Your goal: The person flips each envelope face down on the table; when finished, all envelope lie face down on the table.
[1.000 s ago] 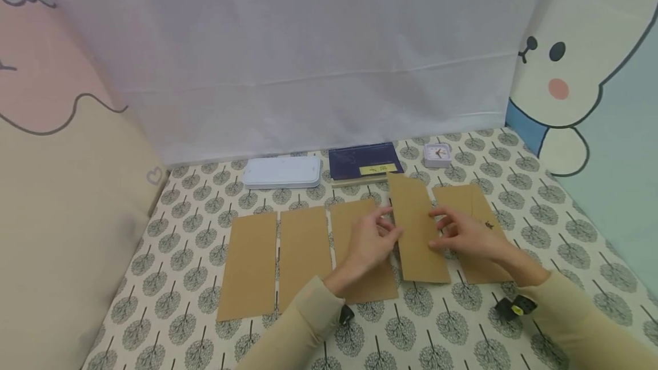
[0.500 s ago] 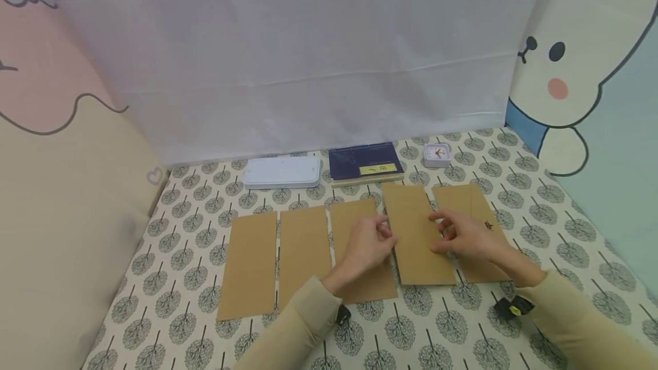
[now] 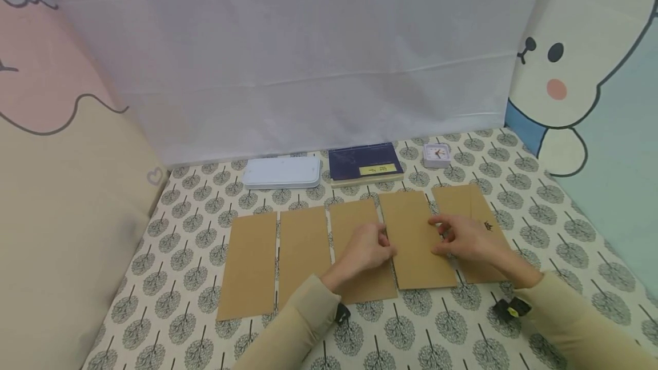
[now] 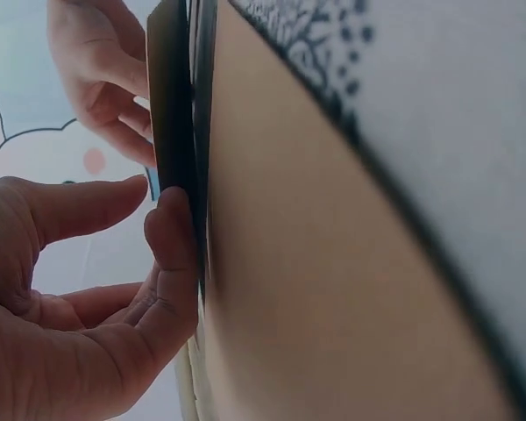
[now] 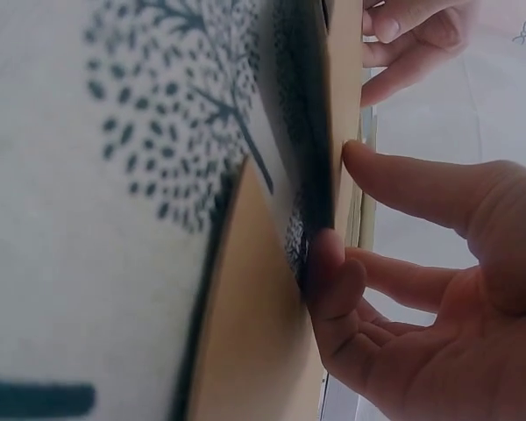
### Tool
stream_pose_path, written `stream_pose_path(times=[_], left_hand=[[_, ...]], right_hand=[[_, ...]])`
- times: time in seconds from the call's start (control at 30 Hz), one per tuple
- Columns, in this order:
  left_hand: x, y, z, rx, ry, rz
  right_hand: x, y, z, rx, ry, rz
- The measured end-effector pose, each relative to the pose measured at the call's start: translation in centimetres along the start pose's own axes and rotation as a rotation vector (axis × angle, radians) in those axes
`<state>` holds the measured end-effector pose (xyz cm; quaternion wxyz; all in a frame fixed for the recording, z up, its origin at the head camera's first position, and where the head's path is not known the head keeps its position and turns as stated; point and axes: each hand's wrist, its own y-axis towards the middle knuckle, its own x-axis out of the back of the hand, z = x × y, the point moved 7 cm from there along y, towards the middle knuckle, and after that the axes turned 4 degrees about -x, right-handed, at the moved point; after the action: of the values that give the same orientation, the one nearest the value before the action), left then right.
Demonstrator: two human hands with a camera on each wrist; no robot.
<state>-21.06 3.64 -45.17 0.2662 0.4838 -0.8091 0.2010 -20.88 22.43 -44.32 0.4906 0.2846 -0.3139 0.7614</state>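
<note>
Just above the patterned cloth lies a brown kraft envelope (image 3: 417,244), fourth from the left in a row of several. My left hand (image 3: 366,247) holds its left edge; in the left wrist view a fingertip reaches under the edge and the thumb is by its upper face. My right hand (image 3: 465,237) pinches the right edge, with the thumb (image 5: 403,180) on top and fingers underneath. A thin gap shows beneath the envelope in both wrist views. The rightmost envelope (image 3: 480,267), with a flap line and small black print, lies partly under my right hand.
Further left lie three flat brown envelopes, the outer one (image 3: 249,267) at the row's end. Behind the row are a white case (image 3: 281,172), a dark blue book (image 3: 362,163) and a small lilac clock (image 3: 437,156). A white curtain (image 3: 319,56) hangs behind.
Between my hands the envelope has come down and slightly toward me, flattening into line with the others. Both hands have lowered a little with it.
</note>
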Motion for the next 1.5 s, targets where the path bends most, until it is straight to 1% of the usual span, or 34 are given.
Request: stream_pose_path(times=[0.2, 0.4, 0.53, 0.67, 0.8, 0.93, 1.1, 1.2, 1.3, 1.4, 1.5], left_hand=[[-0.4, 0.0, 0.4, 0.039, -0.006, 0.051], [-0.5, 0.2, 0.5, 0.094, 0.012, 0.097], [-0.5, 0.2, 0.4, 0.122, 0.033, 0.111], [-0.6, 0.0, 0.3, 0.160, 0.031, 0.132], [-0.7, -0.1, 0.2, 0.178, 0.040, 0.143], [-0.7, -0.1, 0.0, 0.171, 0.028, 0.143], [-0.7, -0.1, -0.1, 0.152, 0.026, 0.131], [-0.7, 0.0, -0.3, 0.118, 0.059, 0.116], [-0.9, 0.4, -0.9, 0.060, 0.080, 0.095], [-1.4, 0.9, -1.6, 0.020, 0.036, 0.082], [-2.1, 1.3, -2.3, -0.005, -0.034, 0.085]], right_hand=[[-0.2, 0.2, 0.1, -0.043, -0.033, 0.005], [-0.3, 0.3, 0.1, -0.048, -0.053, 0.008], [-0.4, 0.3, 0.2, -0.053, -0.053, 0.014], [-0.4, 0.3, 0.3, -0.052, -0.066, 0.021], [-0.2, 0.4, 0.3, -0.053, -0.105, 0.022], [-0.1, 0.4, 0.3, -0.055, -0.125, 0.013], [0.3, 0.2, 0.2, -0.041, -0.080, -0.019], [0.8, 0.0, -0.2, -0.052, -0.035, -0.026], [1.5, -0.3, -1.0, -0.064, -0.001, -0.025], [2.4, -0.7, -1.9, -0.077, 0.006, -0.032], [3.5, -1.2, -2.8, -0.085, -0.034, -0.055]])
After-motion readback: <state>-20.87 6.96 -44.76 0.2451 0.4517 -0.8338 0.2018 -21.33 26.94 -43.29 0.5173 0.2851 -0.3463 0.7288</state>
